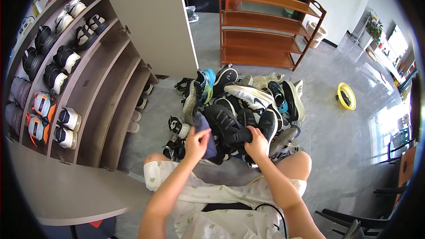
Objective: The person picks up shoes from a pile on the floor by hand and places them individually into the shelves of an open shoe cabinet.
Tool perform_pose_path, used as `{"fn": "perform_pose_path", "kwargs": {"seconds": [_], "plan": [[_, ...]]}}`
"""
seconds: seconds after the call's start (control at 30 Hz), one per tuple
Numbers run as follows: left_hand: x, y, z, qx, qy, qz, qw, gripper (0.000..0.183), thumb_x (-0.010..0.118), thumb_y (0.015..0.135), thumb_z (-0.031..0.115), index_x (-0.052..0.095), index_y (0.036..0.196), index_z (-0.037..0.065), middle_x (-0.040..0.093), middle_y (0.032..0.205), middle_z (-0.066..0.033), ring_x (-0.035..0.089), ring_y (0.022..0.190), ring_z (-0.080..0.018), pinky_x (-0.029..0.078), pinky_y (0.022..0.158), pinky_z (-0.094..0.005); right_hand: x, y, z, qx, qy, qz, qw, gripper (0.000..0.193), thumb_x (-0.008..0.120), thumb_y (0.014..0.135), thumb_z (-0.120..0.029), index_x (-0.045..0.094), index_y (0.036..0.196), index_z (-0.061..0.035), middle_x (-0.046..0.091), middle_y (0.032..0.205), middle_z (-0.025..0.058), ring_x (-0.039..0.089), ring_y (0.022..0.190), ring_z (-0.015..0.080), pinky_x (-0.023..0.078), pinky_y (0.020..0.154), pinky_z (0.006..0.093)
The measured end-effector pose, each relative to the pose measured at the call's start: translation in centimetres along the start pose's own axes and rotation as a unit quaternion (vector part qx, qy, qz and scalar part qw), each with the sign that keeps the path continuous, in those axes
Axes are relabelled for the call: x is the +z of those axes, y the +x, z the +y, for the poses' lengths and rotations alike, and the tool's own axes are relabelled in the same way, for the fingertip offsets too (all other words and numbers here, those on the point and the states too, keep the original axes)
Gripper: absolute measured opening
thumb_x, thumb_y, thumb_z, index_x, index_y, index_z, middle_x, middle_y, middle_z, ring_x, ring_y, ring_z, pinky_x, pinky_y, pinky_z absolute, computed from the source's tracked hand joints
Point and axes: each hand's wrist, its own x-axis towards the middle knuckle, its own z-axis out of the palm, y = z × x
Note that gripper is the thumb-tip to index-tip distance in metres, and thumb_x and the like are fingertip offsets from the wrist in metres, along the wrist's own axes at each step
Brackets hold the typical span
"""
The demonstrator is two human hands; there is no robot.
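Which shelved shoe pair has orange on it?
The pale grey pair, directly left of the nearest black-and-white pair in the cabinet; no other shelved pair shows orange.

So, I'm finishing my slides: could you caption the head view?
Left hand holding a navy cloth, right hand gripping a black shoe, above a shoe pile beside an open cabinet.

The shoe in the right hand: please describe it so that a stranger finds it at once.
Find the mixed shoe heap on the grey floor before the person's knees. Over its middle, the right fingers grip one rounded black shoe. Unlike the white-soled sneakers around it, this looks black all over.
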Motion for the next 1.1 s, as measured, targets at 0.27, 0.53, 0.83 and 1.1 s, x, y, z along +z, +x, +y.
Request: {"fn": "perform_pose_path", "kwargs": {"seconds": [0.27, 0.53, 0.83, 1.1], "plan": [[1.3, 1.3, -1.0, 0.043, 0.224, 0.099, 0.969, 0.059, 0.068, 0.070, 0.000, 0.054, 0.127, 0.007, 0.061, 0.112, -0.0092, 0.058, 0.092, -0.0325, 0.050, 0.077, -0.0413, -0.3, -1.5, -1.3, -0.172, -0.105, 0.038, 0.979, 0.055, 0.065, 0.056, -0.005, 0.061, 0.111, -0.0093, 0.061, 0.105, 0.0081, 0.060, 0.098, 0.0293, 0.049, 0.084, 0.0383], [4.4, -1.8, 2.8, 0.194, 0.137, 0.000, 0.971, 0.043, 0.063, 0.067, -0.003, 0.061, 0.109, 0.007, 0.061, 0.109, -0.0074, 0.058, 0.087, -0.0306, 0.050, 0.076, -0.0395, 1.3, -1.8, -1.0, -0.178, -0.080, 0.040, 0.980, 0.053, 0.063, 0.057, -0.006, 0.062, 0.110, -0.0051, 0.064, 0.109, 0.0111, 0.061, 0.100, 0.0313, 0.049, 0.088, 0.0395], [1.6, 1.0, 0.7, 0.082, 0.189, 0.123, 0.971, 0.046, 0.064, 0.066, -0.003, 0.062, 0.110, 0.011, 0.059, 0.115, -0.0079, 0.056, 0.093, -0.0328, 0.049, 0.079, -0.0418, 1.7, -2.2, -0.3, -0.123, -0.051, 0.031, 0.991, 0.053, 0.062, 0.057, -0.007, 0.062, 0.110, -0.0069, 0.066, 0.106, 0.0126, 0.063, 0.099, 0.0327, 0.050, 0.087, 0.0384], [2.9, -1.3, 1.8, 0.137, 0.103, 0.031, 0.985, 0.045, 0.065, 0.065, -0.005, 0.064, 0.106, 0.012, 0.060, 0.113, -0.0079, 0.056, 0.090, -0.0321, 0.049, 0.080, -0.0412, 2.6, -2.3, 0.4, -0.128, -0.068, 0.022, 0.989, 0.053, 0.063, 0.058, -0.007, 0.062, 0.111, -0.0059, 0.066, 0.106, 0.0109, 0.064, 0.096, 0.0299, 0.051, 0.085, 0.0367]]}}
